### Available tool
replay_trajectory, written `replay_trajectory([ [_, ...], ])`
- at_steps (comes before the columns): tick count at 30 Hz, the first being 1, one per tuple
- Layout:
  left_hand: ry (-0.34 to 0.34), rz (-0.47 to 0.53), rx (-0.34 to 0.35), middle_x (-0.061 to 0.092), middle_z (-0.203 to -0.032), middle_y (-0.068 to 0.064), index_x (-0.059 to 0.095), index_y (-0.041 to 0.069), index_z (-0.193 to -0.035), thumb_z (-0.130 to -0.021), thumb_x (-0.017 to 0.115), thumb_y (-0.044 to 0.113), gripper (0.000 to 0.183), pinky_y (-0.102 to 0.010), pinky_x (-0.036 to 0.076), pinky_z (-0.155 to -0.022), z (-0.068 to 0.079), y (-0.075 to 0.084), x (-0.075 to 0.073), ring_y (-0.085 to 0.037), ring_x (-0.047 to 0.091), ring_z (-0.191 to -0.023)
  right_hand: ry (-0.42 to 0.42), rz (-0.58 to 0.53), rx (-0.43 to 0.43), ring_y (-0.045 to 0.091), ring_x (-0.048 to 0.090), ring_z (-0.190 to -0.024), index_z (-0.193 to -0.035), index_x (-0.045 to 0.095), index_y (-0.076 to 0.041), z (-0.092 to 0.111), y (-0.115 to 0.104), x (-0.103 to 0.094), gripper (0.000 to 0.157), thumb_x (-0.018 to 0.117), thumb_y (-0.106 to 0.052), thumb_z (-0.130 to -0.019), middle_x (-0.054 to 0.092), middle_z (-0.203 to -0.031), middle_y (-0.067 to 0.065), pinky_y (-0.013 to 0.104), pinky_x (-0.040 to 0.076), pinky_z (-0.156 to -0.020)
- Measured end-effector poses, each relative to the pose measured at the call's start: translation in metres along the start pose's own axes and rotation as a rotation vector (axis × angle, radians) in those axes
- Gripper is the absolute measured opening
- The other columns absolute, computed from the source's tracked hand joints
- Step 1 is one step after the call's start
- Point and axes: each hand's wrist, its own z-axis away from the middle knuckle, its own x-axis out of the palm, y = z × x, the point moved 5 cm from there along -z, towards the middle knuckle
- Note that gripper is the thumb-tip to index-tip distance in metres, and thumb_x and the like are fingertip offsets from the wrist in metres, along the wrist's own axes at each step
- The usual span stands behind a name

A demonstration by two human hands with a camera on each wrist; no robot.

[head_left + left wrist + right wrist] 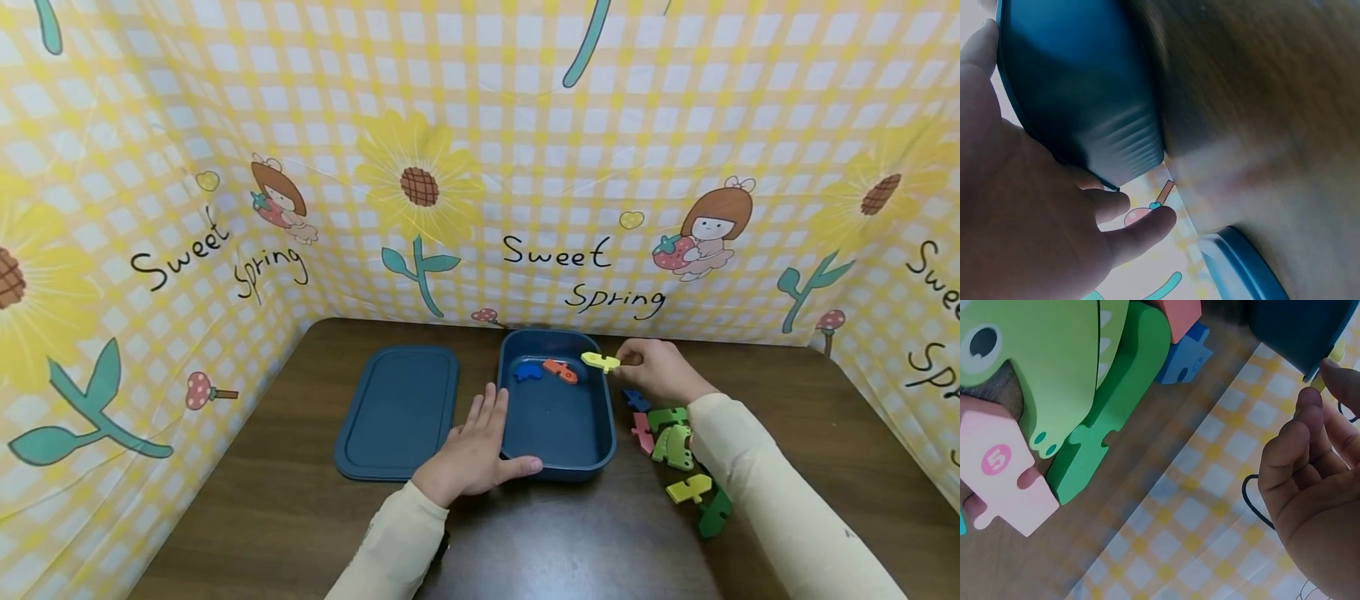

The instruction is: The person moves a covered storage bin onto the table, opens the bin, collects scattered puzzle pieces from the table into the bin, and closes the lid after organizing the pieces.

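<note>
My right hand [660,367] pinches a pale yellow puzzle piece [600,362] over the right rim of a dark blue plastic box [558,433]. In the right wrist view only a small bit of that piece [1318,381] shows between thumb and finger. Inside the box lie a blue puzzle piece [528,372] and an orange puzzle piece [560,372]. My left hand [472,454] rests against the box's left side with its fingers straight, the thumb reaching over the front rim. Seen from the left wrist, the palm faces the ribbed box wall [1129,137].
Right of the box lie several loose pieces: a light green crocodile-head piece [673,447], green ones [716,512], a yellow [688,488], a pink [642,433] and a blue [636,400]. A blue lid [401,408] lies flat at left. Patterned cloth [480,167] hangs behind the table.
</note>
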Motion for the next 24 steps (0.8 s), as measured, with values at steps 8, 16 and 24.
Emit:
replay_trajectory([
  [8,-0.006,-0.007,0.002,-0.008,-0.168,-0.012,0.0,0.01,-0.163,-0.091,0.06,0.068,0.111,-0.065,0.016,-0.114,0.0,0.0,0.0,-0.033,-0.003,-0.153,-0.005,0.003,0.006,0.021,0.061,-0.076,-0.102,0.069,-0.009,-0.003,-0.007,0.003,0.012,0.069,-0.02,-0.096,0.069,-0.09,0.008,0.036,0.051,-0.067],
  [16,-0.01,-0.006,-0.002,-0.008,-0.168,-0.012,0.0,0.01,-0.163,-0.091,0.06,0.067,0.11,-0.065,0.017,-0.113,0.0,0.001,0.0,-0.032,-0.003,-0.153,0.012,0.02,-0.027,0.021,0.061,-0.078,-0.101,0.07,-0.01,-0.005,-0.014,0.005,0.01,0.069,-0.019,-0.096,0.068,-0.087,0.004,0.037,0.051,-0.069],
  [24,-0.01,0.0,-0.005,-0.008,-0.168,-0.011,0.0,0.01,-0.163,-0.091,0.061,0.067,0.11,-0.065,0.017,-0.113,0.0,0.001,-0.001,-0.032,-0.003,-0.153,0.022,0.044,-0.078,0.019,0.061,-0.078,-0.101,0.071,-0.011,-0.008,-0.021,0.008,0.012,0.07,-0.021,-0.096,0.068,-0.087,0.002,0.039,0.051,-0.07],
])
